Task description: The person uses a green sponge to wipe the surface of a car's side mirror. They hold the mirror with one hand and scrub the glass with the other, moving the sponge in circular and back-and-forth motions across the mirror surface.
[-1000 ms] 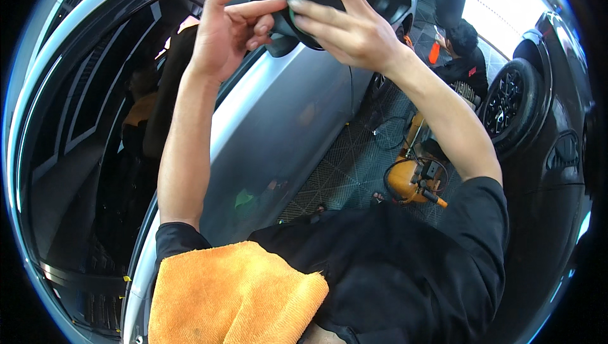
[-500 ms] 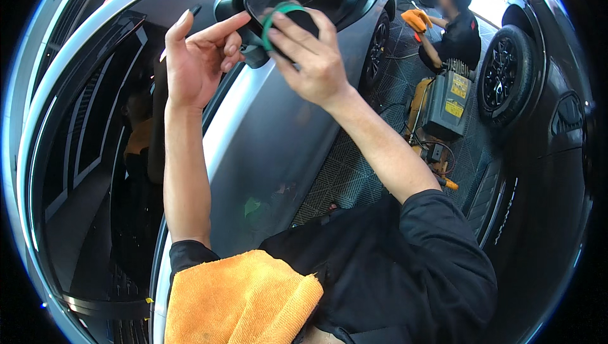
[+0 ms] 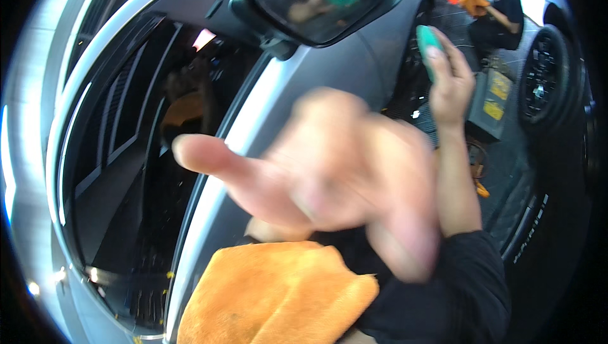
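My right hand (image 3: 451, 81) is closed on a green round pad (image 3: 427, 40) at the upper right, beside the grey car's side. Large and blurred, my left hand (image 3: 342, 173) fills the middle of the view. Its thumb stretches out to the left, its fingers look apart, and nothing shows in it. Behind and above it is the car's wing mirror (image 3: 329, 2), whose glass reflects a hand and the green pad. An orange cloth (image 3: 272, 293) lies over my front at the bottom.
Along the left runs the grey car's dark side window (image 3: 133, 148). A dark car with a wheel (image 3: 540, 75) stands on the right. Between the cars are a grey machine (image 3: 491, 106) and a crouching person (image 3: 500, 12) with an orange cloth (image 3: 474, 3).
My right hand has moved away from the mirror to the right, still with the green pad. My left hand has left the mirror and come close to the camera. The view has shifted.
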`<control>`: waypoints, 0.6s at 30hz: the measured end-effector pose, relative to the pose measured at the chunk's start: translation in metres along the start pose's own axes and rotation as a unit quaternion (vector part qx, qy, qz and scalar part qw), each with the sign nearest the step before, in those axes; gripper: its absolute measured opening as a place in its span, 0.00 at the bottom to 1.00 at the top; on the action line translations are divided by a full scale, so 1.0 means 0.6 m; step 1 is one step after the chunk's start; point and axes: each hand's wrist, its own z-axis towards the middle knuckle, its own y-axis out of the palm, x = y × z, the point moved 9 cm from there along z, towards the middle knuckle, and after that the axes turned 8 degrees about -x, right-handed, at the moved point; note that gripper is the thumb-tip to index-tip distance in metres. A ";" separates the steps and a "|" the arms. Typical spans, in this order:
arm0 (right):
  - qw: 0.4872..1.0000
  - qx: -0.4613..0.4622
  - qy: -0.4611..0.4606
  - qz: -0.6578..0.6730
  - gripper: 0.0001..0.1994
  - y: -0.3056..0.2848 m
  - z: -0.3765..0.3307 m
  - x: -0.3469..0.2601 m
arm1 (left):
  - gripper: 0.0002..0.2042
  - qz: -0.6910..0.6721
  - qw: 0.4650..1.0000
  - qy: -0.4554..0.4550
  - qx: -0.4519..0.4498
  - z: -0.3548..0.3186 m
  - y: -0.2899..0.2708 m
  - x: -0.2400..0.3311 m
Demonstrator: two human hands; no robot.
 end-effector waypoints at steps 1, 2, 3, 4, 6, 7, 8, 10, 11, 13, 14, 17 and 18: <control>0.998 0.002 0.041 0.037 0.19 -0.018 -0.011 0.016 | 0.26 -0.064 0.997 -0.018 -0.027 0.004 0.021 -0.034; 0.997 0.003 0.058 0.049 0.19 -0.035 -0.020 0.024 | 0.26 -0.035 0.998 -0.025 -0.036 0.008 0.036 -0.056; 0.995 0.008 0.081 0.055 0.19 -0.052 -0.030 0.035 | 0.26 -0.039 0.998 -0.035 -0.045 0.012 0.046 -0.076; 0.995 0.004 0.091 0.027 0.20 -0.066 -0.036 0.040 | 0.27 -0.041 0.997 -0.043 -0.051 0.016 0.056 -0.092; 0.993 -0.003 0.115 -0.016 0.21 -0.092 -0.047 0.052 | 0.27 -0.041 0.995 -0.065 -0.067 0.023 0.071 -0.121; 0.993 -0.001 0.114 -0.016 0.22 -0.103 -0.051 0.055 | 0.27 -0.039 0.994 -0.074 -0.072 0.026 0.076 -0.133; 0.991 -0.004 0.137 0.002 0.21 -0.111 -0.055 0.065 | 0.28 -0.039 0.993 -0.080 -0.076 0.028 0.080 -0.143; 0.987 -0.004 0.159 0.035 0.21 -0.122 -0.060 0.080 | 0.28 -0.037 0.992 -0.089 -0.080 0.031 0.085 -0.159; 0.985 -0.013 0.165 0.049 0.21 -0.123 -0.060 0.086 | 0.29 -0.032 0.992 -0.093 -0.080 0.031 0.086 -0.167; 0.980 -0.006 0.187 0.070 0.21 -0.127 -0.062 0.101 | 0.29 -0.028 0.992 -0.097 -0.079 0.030 0.086 -0.179; 0.981 -0.025 0.175 0.082 0.21 -0.122 -0.059 0.102 | 0.29 -0.025 0.992 -0.098 -0.079 0.029 0.086 -0.183; 0.979 -0.042 0.172 0.096 0.21 -0.114 -0.056 0.113 | 0.30 -0.019 0.992 -0.100 -0.078 0.029 0.083 -0.195; 0.980 -0.048 0.170 0.093 0.21 -0.111 -0.055 0.115 | 0.31 -0.012 0.992 -0.099 -0.073 0.029 0.080 -0.194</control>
